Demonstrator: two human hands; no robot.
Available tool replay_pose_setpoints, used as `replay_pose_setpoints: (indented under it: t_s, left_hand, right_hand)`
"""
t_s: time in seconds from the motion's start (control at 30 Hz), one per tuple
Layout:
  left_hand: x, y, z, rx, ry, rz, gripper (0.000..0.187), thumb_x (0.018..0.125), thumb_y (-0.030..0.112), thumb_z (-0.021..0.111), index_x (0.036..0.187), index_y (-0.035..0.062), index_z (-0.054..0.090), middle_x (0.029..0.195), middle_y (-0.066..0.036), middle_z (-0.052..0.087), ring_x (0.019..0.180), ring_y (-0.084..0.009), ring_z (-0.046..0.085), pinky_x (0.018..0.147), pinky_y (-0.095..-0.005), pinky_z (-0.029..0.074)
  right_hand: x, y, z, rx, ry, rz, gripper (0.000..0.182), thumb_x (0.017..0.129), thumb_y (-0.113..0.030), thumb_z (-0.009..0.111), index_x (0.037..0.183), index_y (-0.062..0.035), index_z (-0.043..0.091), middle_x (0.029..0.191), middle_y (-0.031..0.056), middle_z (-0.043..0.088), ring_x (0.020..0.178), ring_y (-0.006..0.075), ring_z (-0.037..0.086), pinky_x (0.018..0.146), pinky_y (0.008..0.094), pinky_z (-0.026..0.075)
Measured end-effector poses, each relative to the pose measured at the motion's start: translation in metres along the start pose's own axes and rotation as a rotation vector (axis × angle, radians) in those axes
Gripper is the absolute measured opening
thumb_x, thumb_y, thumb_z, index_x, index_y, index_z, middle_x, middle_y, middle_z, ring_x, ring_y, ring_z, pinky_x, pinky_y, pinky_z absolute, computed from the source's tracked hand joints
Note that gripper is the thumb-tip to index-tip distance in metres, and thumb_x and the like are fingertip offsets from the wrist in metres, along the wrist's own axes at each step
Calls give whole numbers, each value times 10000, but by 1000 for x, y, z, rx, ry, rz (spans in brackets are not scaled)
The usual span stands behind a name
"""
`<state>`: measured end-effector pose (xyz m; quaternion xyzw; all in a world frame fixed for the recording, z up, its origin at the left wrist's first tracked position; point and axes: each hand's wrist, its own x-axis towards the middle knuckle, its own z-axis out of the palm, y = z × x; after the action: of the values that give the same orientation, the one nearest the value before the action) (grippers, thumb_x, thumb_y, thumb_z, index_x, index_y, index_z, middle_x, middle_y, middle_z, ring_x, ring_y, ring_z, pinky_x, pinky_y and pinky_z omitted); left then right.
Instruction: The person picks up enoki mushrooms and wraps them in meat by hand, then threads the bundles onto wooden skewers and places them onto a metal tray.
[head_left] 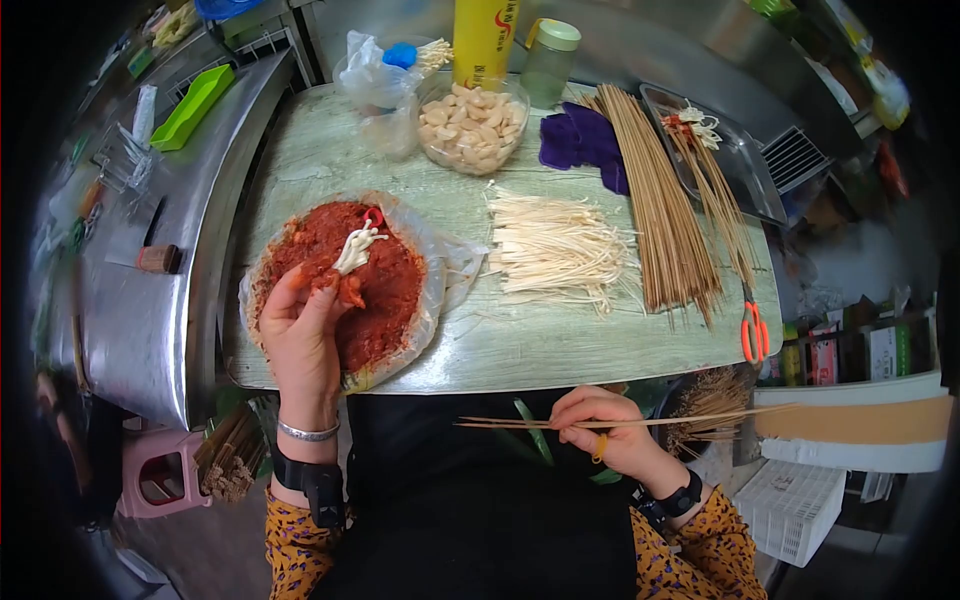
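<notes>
Over a bowl of red marinated meat [385, 285], my left hand [300, 325] pinches a small bundle of enoki mushrooms [357, 247] together with a piece of red meat [345, 290]. The pale caps stick out past the fingertips. My right hand [605, 430], below the table's front edge, grips thin bamboo skewers [500, 424] lying roughly level, tips pointing left. A pile of loose enoki mushrooms [560, 245] lies on the table right of the bowl. Beyond it is a long stack of bamboo skewers [660, 200].
At the back stand a tub of garlic cloves [473, 128], a yellow roll [485, 40] and a green-lidded jar [550, 62]. Orange-handled scissors [754, 330] lie at the right edge. Finished-looking skewers [715, 170] rest on a metal tray [750, 180], beside a purple cloth [580, 140].
</notes>
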<state>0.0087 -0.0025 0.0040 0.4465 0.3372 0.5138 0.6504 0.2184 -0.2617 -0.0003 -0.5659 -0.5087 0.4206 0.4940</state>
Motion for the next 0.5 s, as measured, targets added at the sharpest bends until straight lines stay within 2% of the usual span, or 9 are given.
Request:
replay_pose_setpoints:
  t_s: [0.07, 0.2, 0.27, 0.33, 0.4, 0.5]
  left_hand:
    - [0, 0, 2, -4, -5, -3, 278, 848, -32, 557, 1125, -20, 539, 1008, -108, 625, 877, -192, 632, 752, -296, 546]
    - [1, -2, 1, -21, 5, -17, 272, 848, -21, 569, 1118, -15, 544, 997, -103, 628, 858, -185, 636, 742, -294, 546]
    - [1, -3, -2, -35, -27, -10, 266, 847, -16, 573, 1111, -10, 549, 995, -99, 628, 850, -173, 635, 731, -291, 546]
    - [2, -4, -3, -35, -36, -17, 265, 846, -17, 572, 1110, -8, 550, 993, -97, 627, 850, -169, 634, 726, -289, 547]
    - [2, -4, -3, -22, -39, -19, 267, 846, -23, 566, 1112, -6, 549, 982, -94, 628, 846, -162, 632, 718, -284, 547]
    - [1, -5, -2, -3, -4, -13, 273, 846, -28, 561, 1118, -7, 545, 966, -93, 631, 836, -162, 633, 719, -283, 548]
  right_hand:
    - [-5, -1, 0, 145, 53, 147, 122, 821, -19, 631, 940, 3, 635, 950, 89, 591, 773, 137, 586, 665, 236, 486]
    - [-12, -3, -15, 275, 155, 165, 119, 828, -20, 624, 945, 1, 638, 896, 83, 602, 749, 126, 575, 626, 228, 477]
    - [-17, -7, -27, 252, 198, 273, 132, 872, -80, 589, 956, 10, 636, 833, 77, 608, 724, 120, 564, 622, 231, 470]
    - [-16, -4, -33, 337, 216, 276, 166, 892, -119, 568, 963, 17, 632, 820, 76, 609, 717, 118, 560, 632, 232, 467]
    - [-10, -4, -38, 533, 178, 341, 268, 934, -203, 510, 989, 35, 618, 823, 77, 616, 715, 118, 559, 675, 236, 461]
    - [10, -10, -38, 405, 67, 412, 256, 939, -193, 496, 992, 25, 618, 831, 72, 618, 721, 113, 561, 674, 228, 459]
